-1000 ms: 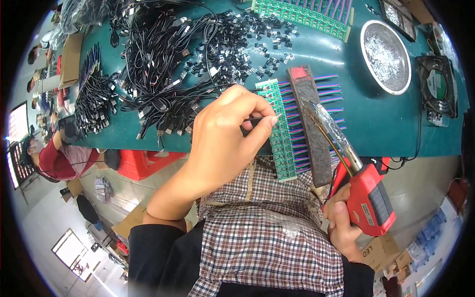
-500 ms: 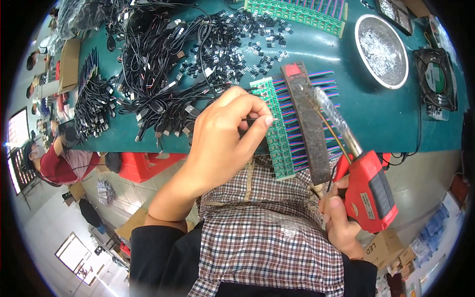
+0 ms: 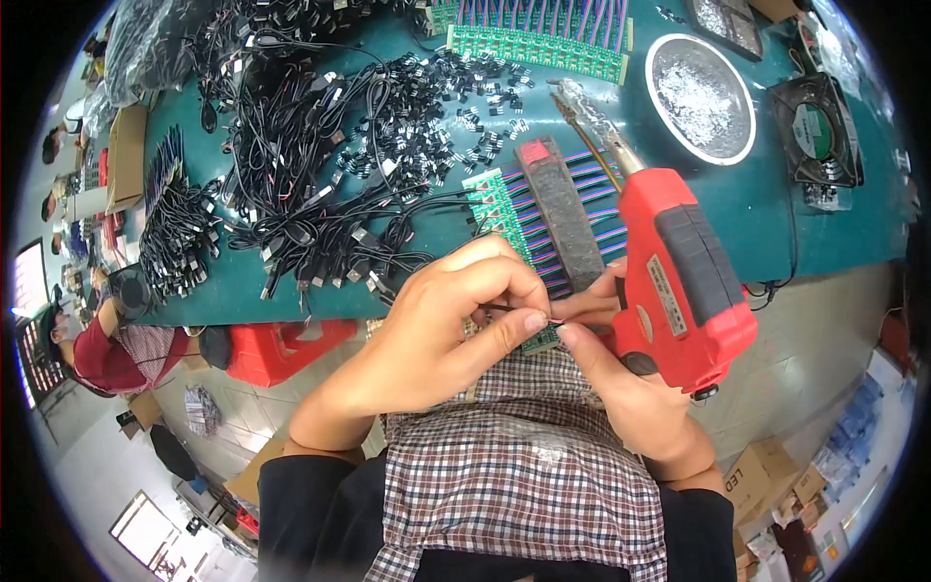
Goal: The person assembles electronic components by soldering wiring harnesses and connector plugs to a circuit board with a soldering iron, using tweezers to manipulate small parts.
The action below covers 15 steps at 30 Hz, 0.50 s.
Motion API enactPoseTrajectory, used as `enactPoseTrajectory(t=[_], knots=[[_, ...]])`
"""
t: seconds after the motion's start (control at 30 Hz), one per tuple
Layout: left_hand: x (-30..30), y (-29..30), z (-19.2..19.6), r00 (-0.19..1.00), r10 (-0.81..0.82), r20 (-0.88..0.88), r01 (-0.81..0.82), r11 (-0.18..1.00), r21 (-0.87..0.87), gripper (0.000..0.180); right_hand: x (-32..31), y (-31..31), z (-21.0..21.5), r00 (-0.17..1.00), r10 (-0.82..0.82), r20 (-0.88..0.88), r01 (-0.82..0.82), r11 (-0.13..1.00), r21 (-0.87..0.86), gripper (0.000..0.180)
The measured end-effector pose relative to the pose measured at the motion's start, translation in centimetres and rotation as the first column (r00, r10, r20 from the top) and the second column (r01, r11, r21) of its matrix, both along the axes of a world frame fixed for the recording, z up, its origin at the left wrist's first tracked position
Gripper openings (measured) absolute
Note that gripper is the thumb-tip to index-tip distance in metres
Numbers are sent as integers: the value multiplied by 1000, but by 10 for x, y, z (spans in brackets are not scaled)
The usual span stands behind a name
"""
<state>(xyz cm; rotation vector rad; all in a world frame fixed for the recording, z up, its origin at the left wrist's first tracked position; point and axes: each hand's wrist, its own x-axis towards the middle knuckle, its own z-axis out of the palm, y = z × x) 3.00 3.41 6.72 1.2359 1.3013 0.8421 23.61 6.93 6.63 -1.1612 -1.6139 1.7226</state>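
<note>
Left hand (image 3: pixel 436 325): raised over the near edge of the counter (image 3: pixel 776 213), fingers (image 3: pixel 504 335) curled and pressed together, thumb and forefinger pinching a thin dark wire (image 3: pixel 514 310) at its tip.

Right hand (image 3: pixel 630 388): wrapped around the grip of a red glue gun (image 3: pixel 679 281); its thumb and forefinger tips meet the left thumb at the same wire, pinching it too. The gun's metal nozzle points away, toward the far side of the counter.

Wire: between the two hands, just above the near end of a green circuit strip (image 3: pixel 499 209), at the counter edge.

Circuit strip: lies on the counter, set with coloured ribbon wires (image 3: pixel 601 199) running to the right. A dark grey bar (image 3: pixel 562 218) with a red end rests across those wires.

Also on the counter:
- second green strip with purple wires (image 3: pixel 543 44), far edge;
- round metal dish (image 3: pixel 700 97) of silvery bits, right of centre;
- black fan (image 3: pixel 813 131), right;
- heap of small black parts (image 3: pixel 436 107);
- tangle of black cables (image 3: pixel 301 165), left.

Below the counter: red stool (image 3: pixel 276 349); checked cloth (image 3: pixel 524 466) over the person's lap; cardboard box (image 3: pixel 761 480) at lower right. Another person in a red top (image 3: pixel 102 354) sits at far left.
</note>
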Motion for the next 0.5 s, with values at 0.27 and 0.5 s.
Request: enactPoseTrajectory(t=[0.27,0.5], knots=[[2,-3,10,985,-21,-170,27,999,33,10,-3,-4,9,995,-94,43,99,984,-150,42],[7,-8,4,881,150,-449,-7,952,305,14,0,-17,-5,971,-154,181,141,987,81,41]])
